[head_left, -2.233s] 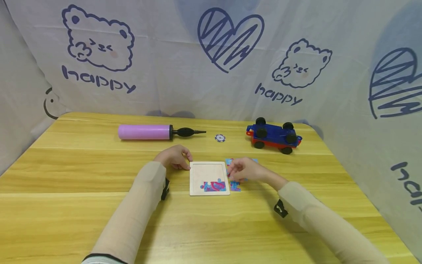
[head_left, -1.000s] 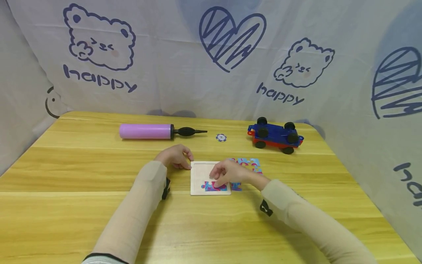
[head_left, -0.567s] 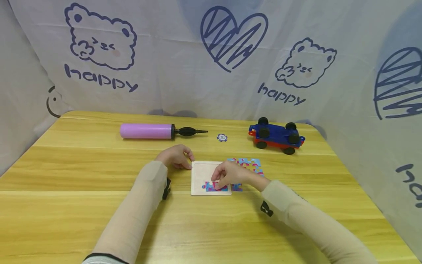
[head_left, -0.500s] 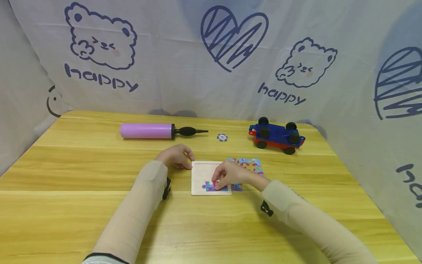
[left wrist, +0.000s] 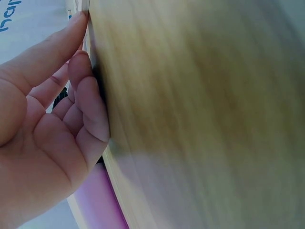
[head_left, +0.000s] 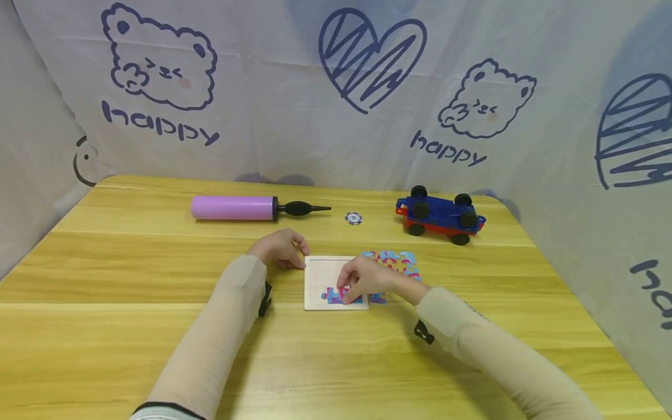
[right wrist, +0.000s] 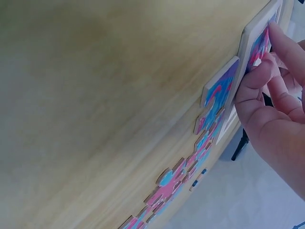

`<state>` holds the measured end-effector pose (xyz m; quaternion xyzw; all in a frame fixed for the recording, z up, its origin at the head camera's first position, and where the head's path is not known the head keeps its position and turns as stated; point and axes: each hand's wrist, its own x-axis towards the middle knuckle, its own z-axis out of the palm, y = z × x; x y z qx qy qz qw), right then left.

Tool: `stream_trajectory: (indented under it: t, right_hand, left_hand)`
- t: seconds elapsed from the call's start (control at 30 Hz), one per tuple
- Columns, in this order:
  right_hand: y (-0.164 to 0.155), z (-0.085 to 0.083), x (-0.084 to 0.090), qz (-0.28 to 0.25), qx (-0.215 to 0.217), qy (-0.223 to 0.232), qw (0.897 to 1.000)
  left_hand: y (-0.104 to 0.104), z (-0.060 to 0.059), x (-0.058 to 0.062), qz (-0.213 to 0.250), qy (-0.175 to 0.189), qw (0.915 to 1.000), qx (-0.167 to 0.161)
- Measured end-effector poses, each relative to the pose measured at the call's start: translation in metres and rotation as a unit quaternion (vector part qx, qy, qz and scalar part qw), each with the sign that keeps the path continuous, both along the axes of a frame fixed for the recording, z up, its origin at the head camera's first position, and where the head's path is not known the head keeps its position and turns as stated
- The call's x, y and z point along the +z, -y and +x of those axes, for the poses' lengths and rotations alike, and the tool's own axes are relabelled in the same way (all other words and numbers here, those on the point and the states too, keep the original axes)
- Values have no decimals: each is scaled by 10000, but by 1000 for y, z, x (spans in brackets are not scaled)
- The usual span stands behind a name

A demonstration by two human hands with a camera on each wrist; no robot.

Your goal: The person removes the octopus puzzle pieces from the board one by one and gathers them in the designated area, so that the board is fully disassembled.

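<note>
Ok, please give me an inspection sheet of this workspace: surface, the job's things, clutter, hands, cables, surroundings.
Surface: yellow wooden table.
Job's things: square pale wooden puzzle tray with blue-and-pink pieces along its near edge; loose blue-and-pink puzzle pieces lie just right of the tray.
Clutter: lilac hand pump with black nozzle, small blue-and-white chip, blue-and-red toy car with black wheels, all at the far side.
Hands: left hand rests at the tray's far-left corner, fingers relaxed; right hand has its fingertips on a piece in the tray, grip unclear.
Cables: nothing seen.
Surroundings: pale cloth backdrop printed with bears, hearts and "happy".
</note>
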<state>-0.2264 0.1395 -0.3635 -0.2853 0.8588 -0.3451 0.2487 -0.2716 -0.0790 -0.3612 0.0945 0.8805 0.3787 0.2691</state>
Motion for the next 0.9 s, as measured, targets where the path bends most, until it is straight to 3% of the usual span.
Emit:
stream_trajectory:
  t: [0.43, 0.9]
  right_hand:
    - [2, 2, 1, 220, -83, -103, 9997]
    - [-1, 2, -1, -448, -71, 461, 9979]
  left_hand:
    - [0, 0, 0, -16, 7, 10000, -1]
    - [-1, 0, 0, -29, 13, 10000, 13]
